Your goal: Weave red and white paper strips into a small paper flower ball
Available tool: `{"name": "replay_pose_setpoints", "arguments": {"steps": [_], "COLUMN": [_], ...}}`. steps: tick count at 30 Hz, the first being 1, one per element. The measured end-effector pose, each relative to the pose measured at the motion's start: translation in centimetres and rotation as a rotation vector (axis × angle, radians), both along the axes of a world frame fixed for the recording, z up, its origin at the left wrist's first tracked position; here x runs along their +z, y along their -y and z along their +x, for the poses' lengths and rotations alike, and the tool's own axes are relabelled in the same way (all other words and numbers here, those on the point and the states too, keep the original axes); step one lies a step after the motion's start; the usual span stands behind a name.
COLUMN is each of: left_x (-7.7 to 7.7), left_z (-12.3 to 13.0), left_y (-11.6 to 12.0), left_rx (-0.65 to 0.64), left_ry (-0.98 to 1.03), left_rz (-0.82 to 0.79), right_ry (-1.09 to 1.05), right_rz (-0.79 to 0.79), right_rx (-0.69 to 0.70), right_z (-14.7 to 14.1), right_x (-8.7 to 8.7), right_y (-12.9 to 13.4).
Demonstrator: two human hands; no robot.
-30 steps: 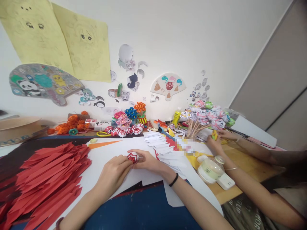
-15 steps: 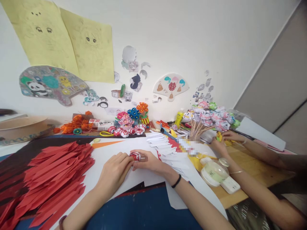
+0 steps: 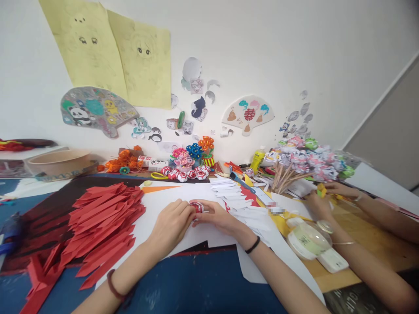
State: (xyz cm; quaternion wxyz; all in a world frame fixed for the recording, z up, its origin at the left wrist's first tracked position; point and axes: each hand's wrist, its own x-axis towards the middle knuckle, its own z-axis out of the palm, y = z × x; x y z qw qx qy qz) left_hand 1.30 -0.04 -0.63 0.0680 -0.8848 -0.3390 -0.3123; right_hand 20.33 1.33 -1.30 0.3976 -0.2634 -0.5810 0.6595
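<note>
Between my two hands, over a white sheet (image 3: pixel 157 200), is a small red and white folded paper ball (image 3: pixel 197 207). My left hand (image 3: pixel 173 220) has its fingers bent against the ball's left side. My right hand (image 3: pixel 218 216) holds it from the right, thumb below and fingers above. Red folded paper strips (image 3: pixel 104 218) lie in a large pile to the left. White folded strips (image 3: pixel 232 196) lie in rows to the right of my hands. Similar red and white balls (image 3: pixel 186 174) sit in a row behind the sheet.
A person's hands (image 3: pixel 319 203) hold something yellow at the right. Near them are a clear jar (image 3: pixel 309 240), a white box (image 3: pixel 333 260) and a bunch of paper flowers on sticks (image 3: pixel 296 159). A round basin (image 3: pixel 59 161) stands back left, and a yellow bottle (image 3: pixel 257 160) at the wall.
The view has turned left, so the scene sits further right. Both my hands remain at the ball, which my left fingers now cover a little differently. The person's hands stay at the yellow item.
</note>
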Motion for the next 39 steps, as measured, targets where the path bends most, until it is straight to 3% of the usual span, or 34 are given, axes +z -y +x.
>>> {"name": "replay_pose_setpoints", "arguments": {"steps": [4,8,21,33,39], "left_x": [0.3,0.6,0.2,0.1,0.4], "left_z": [-0.3,-0.5,-0.2,-0.7,-0.8], "left_y": [0.1,0.2,0.1,-0.4,0.0], "left_rx": [-0.04,-0.016,0.011,0.036,0.022], "left_ry": [0.209,0.318,0.191,-0.17,-0.264], "left_rz": [-0.13,-0.143,-0.12,0.247,0.347], "right_ry": [-0.037,-0.034,0.01,0.122,0.128], "right_rz": [0.011,0.021,0.009,0.017,0.039], "right_rx": [-0.022,-0.037,-0.056,-0.063,-0.096], "right_z": [0.0,0.1,0.3,0.4,0.5], "right_x": [0.3,0.2,-0.9,-1.2,-1.3], "right_y": [0.2,0.0,-0.6,-0.7,-0.9]}}
